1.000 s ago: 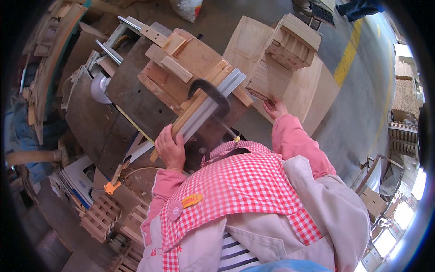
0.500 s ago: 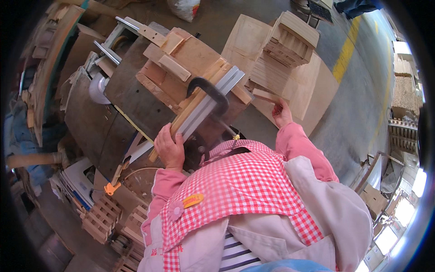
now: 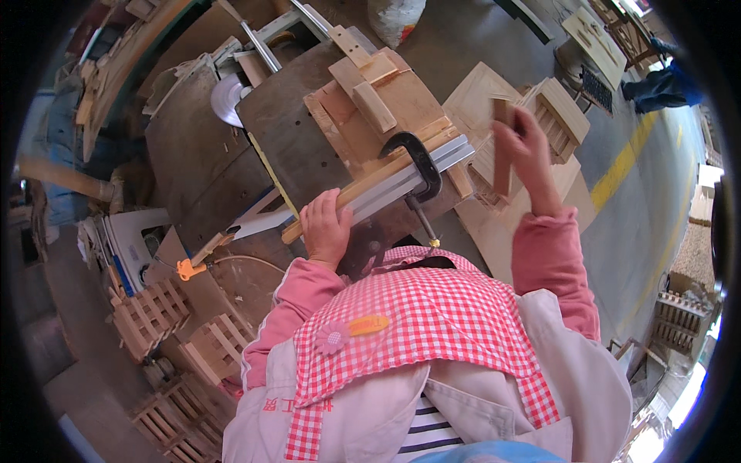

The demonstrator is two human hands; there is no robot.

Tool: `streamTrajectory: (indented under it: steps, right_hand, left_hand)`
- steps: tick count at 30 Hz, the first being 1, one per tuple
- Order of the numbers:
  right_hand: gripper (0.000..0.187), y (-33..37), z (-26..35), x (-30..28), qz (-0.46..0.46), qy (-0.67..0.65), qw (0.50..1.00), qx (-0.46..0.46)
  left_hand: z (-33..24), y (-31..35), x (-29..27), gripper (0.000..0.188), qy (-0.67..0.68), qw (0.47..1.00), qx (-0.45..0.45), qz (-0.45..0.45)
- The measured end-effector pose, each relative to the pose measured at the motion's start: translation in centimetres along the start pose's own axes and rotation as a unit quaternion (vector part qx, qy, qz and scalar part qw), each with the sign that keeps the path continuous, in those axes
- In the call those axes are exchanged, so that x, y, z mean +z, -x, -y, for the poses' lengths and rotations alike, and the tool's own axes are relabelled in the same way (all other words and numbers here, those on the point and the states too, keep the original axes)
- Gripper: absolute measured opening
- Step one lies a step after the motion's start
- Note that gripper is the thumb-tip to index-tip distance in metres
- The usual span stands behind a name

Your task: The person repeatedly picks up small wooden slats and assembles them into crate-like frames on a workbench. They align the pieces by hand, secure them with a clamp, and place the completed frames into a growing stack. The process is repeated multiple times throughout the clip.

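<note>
My left hand point(image 3: 326, 229) lies over the near end of a wooden strip point(image 3: 356, 185) backed by a metal rail point(image 3: 405, 177), its fingers stretched across the wood. My right hand point(image 3: 528, 150) is raised at the right, closed round a short wood block point(image 3: 503, 154), and is slightly blurred. A black C-clamp point(image 3: 421, 158) grips the strip and rail together, its screw pointing toward me. Beyond the rail, several wood blocks point(image 3: 373, 106) sit on a wooden board point(image 3: 405, 96) on the dark machine table point(image 3: 282, 127).
A round saw blade point(image 3: 228, 100) shows at the table's left. Stacked wood pieces point(image 3: 559, 119) stand on boards at the right. Slatted wooden pallets point(image 3: 150, 312) lie lower left, near an orange-handled tool point(image 3: 189, 268). A white sack point(image 3: 396, 19) and a person's dark-clothed leg point(image 3: 660, 89) are farther off.
The view has swung, shifting the scene rightward. My right hand has lifted the wood block up from beside the stack and turned it upright. My left hand stays on the strip.
</note>
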State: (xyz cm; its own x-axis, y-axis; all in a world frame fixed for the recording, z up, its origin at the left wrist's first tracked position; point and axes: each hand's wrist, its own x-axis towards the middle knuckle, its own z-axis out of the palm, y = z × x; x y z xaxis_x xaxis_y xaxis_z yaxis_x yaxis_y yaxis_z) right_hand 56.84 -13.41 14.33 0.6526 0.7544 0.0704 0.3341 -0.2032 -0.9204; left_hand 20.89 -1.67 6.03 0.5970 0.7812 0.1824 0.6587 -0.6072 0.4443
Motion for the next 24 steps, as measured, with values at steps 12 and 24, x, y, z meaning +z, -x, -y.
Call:
streamTrajectory:
  steps: [12,24]
  right_hand:
    - [0.04,-4.7,-1.9,11.0,0.161,0.401,0.901,-0.038]
    - [0.041,-6.2,-4.1,12.1,0.165,0.406,0.895,-0.088]
  left_hand:
    - [0.1,0.4,0.3,0.04,-0.014,1.0,-0.007,-0.016]
    - [0.0,0.6,0.5,0.038,-0.002,1.0,-0.014,-0.021]
